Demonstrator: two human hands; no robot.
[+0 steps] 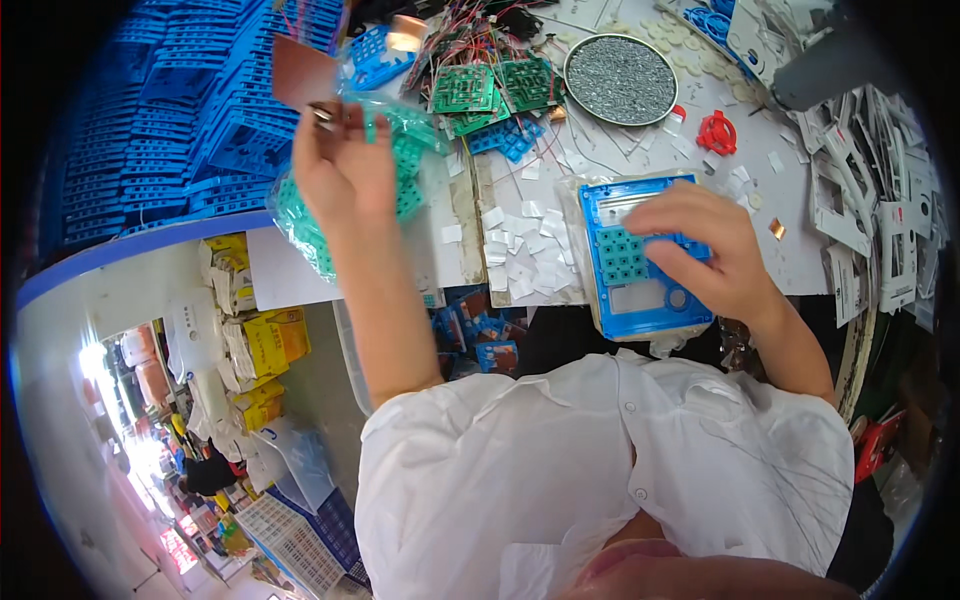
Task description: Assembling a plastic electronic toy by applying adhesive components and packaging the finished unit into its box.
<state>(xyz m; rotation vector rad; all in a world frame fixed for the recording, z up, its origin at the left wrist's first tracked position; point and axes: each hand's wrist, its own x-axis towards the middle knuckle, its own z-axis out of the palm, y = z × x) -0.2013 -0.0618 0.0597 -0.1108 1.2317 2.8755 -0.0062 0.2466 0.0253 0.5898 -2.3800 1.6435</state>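
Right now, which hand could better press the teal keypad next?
Probably the right hand: it's over the blue casing, by the teal keypad. The left hand is farther off, by the coppery sheet.

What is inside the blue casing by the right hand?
A teal keypad sits in the blue casing, on its left side. The right hand covers part of the casing's right side, so whatever lies beneath cannot be seen.

The casing [655, 325] is showing bright blue, and the keypad [622, 256] inside it is wearing teal with a grid of dark dots. The thin sheet [303, 72] is gleaming copper-brown. Stacked frames [130, 130] are repeating the blue in close stripes; circuit boards [463, 90] are showing green, granules [620, 80] are speckling grey.
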